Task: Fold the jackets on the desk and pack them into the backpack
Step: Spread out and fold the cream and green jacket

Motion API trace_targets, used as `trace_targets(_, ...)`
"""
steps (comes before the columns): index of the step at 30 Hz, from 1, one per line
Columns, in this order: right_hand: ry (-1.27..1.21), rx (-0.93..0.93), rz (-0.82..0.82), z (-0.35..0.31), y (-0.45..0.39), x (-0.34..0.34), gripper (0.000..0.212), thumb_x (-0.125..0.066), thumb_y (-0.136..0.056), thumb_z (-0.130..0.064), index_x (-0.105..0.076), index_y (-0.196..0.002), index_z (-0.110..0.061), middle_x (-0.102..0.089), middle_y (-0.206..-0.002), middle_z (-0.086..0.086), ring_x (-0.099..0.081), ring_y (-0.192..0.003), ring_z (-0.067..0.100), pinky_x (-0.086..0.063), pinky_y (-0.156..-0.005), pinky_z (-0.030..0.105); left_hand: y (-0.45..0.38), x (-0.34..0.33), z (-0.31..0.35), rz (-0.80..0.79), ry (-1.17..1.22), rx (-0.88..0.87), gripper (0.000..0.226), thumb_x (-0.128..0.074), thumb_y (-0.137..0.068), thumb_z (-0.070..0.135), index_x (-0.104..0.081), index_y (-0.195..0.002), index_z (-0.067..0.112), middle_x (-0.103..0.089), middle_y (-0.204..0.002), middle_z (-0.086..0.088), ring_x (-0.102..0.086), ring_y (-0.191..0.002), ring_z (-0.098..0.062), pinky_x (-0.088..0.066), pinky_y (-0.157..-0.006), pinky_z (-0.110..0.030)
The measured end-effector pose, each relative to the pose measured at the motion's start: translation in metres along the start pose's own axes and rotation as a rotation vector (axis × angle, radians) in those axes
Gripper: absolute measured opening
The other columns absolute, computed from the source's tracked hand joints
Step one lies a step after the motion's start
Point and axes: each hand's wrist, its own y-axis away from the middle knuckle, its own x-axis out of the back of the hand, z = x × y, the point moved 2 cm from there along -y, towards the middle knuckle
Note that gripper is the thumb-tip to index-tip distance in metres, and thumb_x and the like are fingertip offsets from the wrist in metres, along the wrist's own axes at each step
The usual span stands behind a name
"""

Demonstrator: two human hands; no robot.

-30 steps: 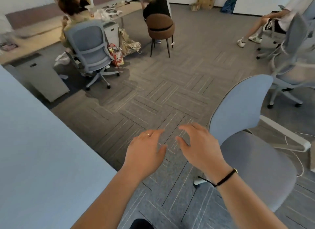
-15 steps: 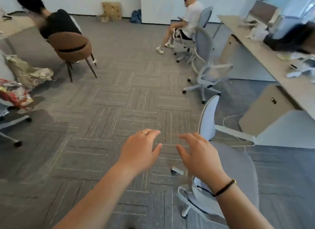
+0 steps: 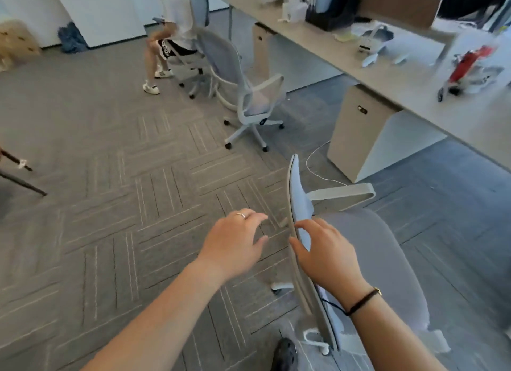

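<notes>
Grey carpet floor (image 3: 116, 155); long table (image 3: 414, 74) at right, carrying clutter, no jackets or backpack discernible. Pale blue office chair (image 3: 381, 254) in the foreground. Right hand (image 3: 329, 256) over its backrest edge, fingers loosely spread; left hand (image 3: 235, 242) beside it, grip spread, holding nothing.

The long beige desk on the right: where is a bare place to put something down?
The long beige desk is bare along its near edge, between the black file box and the red object. Farther back is crowded.
</notes>
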Motion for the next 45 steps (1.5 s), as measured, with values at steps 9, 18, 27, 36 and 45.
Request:
trace_targets(9, -0.024, -0.317, 0.024, -0.008, -0.026, -0.033, 0.033, -0.051, -0.098, -0.043, -0.048, -0.129, -0.034, -0.061, -0.119, -0.011, -0.061, -0.107, 0.017, -0.05, -0.08, 0.035, -0.119, -0.018, -0.027, -0.177, -0.026, -0.425, 0.062, -0.057, -0.097, 0.049, -0.036, -0.152, 0.032, -0.029, -0.161, -0.002, -0.022, -0.149, -0.021, -0.035, -0.115, -0.042)
trace_targets(18, 0.084, -0.704, 0.362, -0.043, -0.027, -0.096, 0.023, -0.044, -0.102, -0.032, -0.062, -0.109, -0.02, -0.065, -0.093, -0.003, -0.061, -0.084, 0.023, -0.05, -0.066, 0.039, -0.191, -0.046, -0.048, -0.241, -0.014, -0.916, 0.047, -0.046, -0.092, 0.065, -0.057, -0.125, 0.033, -0.051, -0.142, 0.004, -0.027, -0.146, -0.028, -0.018, -0.121, -0.052)
trace_targets(27, 0.268, -0.901, 0.396, -0.04, 0.0, -0.105, 0.039, -0.026, -0.1, -0.047, -0.058, -0.104, -0.026, -0.056, -0.094, -0.007, -0.056, -0.086, 0.02, -0.037, -0.078, 0.036, -0.202, -0.046, -0.021, -0.284, -0.02, -1.141, 0.052, -0.062, -0.081, 0.07, -0.071, -0.104, 0.024, -0.062, -0.1, 0.001, -0.053, -0.098, -0.023, -0.043, -0.093, -0.036)
trace_targets(36, 0.287, -0.903, 0.402, 0.009, 0.047, -0.085, 0.049, -0.022, -0.094, -0.063, -0.055, -0.098, -0.027, -0.052, -0.092, -0.01, -0.049, -0.085, 0.017, -0.039, -0.082, 0.034, -0.197, -0.076, 0.001, -0.335, 0.174, -1.098, 0.058, -0.04, -0.076, 0.082, -0.07, -0.09, 0.034, -0.061, -0.092, 0.018, -0.053, -0.094, -0.011, -0.028, -0.093, -0.031)
trace_targets(45, 0.29, -0.84, 0.545, 0.075, 0.035, -0.061, 0.041, -0.033, -0.095, -0.061, -0.051, -0.089, -0.025, -0.049, -0.085, -0.01, -0.048, -0.078, 0.017, -0.034, -0.077, 0.033, -0.226, -0.097, 0.054, -0.203, 0.051, -1.052, 0.061, -0.037, -0.076, 0.087, -0.063, -0.084, 0.033, -0.059, -0.09, 0.016, -0.053, -0.09, -0.013, -0.034, -0.092, -0.037)
